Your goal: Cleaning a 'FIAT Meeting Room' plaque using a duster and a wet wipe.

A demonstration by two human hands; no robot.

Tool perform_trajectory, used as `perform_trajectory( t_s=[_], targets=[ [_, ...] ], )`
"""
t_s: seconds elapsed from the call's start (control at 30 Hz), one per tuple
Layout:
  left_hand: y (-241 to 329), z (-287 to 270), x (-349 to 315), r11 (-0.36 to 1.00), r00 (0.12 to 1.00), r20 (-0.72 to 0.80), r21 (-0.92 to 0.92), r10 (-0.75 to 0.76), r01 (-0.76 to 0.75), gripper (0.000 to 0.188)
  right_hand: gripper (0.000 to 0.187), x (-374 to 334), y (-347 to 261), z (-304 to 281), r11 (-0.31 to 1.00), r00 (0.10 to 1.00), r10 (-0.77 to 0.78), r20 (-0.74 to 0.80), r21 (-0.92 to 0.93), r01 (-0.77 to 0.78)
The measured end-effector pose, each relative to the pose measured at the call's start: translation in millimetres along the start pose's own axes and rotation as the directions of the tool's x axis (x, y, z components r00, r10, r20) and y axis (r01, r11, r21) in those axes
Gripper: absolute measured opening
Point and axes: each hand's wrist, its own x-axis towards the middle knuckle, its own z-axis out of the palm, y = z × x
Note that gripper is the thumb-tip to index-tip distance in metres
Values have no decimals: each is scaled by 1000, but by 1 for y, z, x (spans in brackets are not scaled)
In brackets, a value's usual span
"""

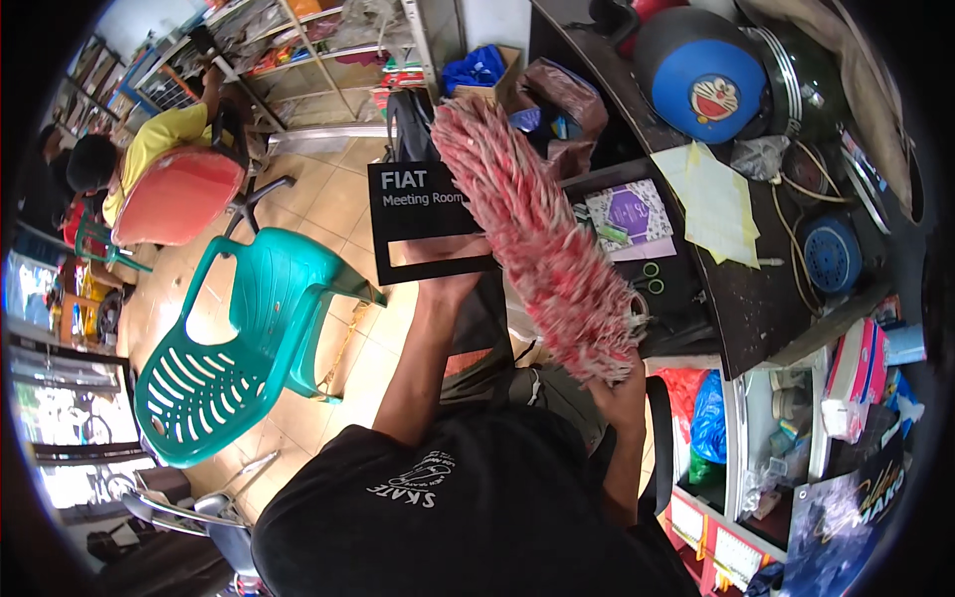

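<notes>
My left hand is closed on a flat black sign with pale lettering and a rectangular cut-out near its lower edge. Part of the hand shows through that cut-out; most fingers are behind the sign. In my right hand, wrapped round its lower end, is a fluffy red-and-white duster. The duster slants up to the left and covers the sign's right edge. Whether its strands touch the sign, I cannot tell.
On my right is a dark desk with an open drawer holding green-handled scissors. Yellow paper and a blue-and-black helmet lie on the desk. At left stands a green plastic chair; beyond, a person in yellow sits.
</notes>
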Motion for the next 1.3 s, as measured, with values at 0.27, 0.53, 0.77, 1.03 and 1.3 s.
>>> perform_trajectory(
  t_s=[0.27, 0.53, 0.77, 1.03, 1.3],
  targets=[
    [13, -45, -21, 989, 986, -153, -123, 60, -79, 60, 83, 30, -11, 38, 982, 936, -189, 298, 50, 182],
    [10, -54, -32, 977, 979, -171, 201, 113, -78, 63, 29, 56, 7, 60, 907, 938, -342, 50, -245, 344],
    [8, -25, -49, 774, 989, 10, 621, 145, -119, 58, 25, 48, 8, 66, 854, 869, -329, 370, -276, 441],
    [9, 13, -19, 999, 998, -32, 18, -47, 48, 72, 17, 52, 14, 69, 751, 858, -467, 215, -416, 513],
    [12, 6, -27, 1000, 1000, -26, 6, -8, 8, 72, 18, 53, 27, 85, 800, 903, -424, 63, -442, 406]
  ],
)
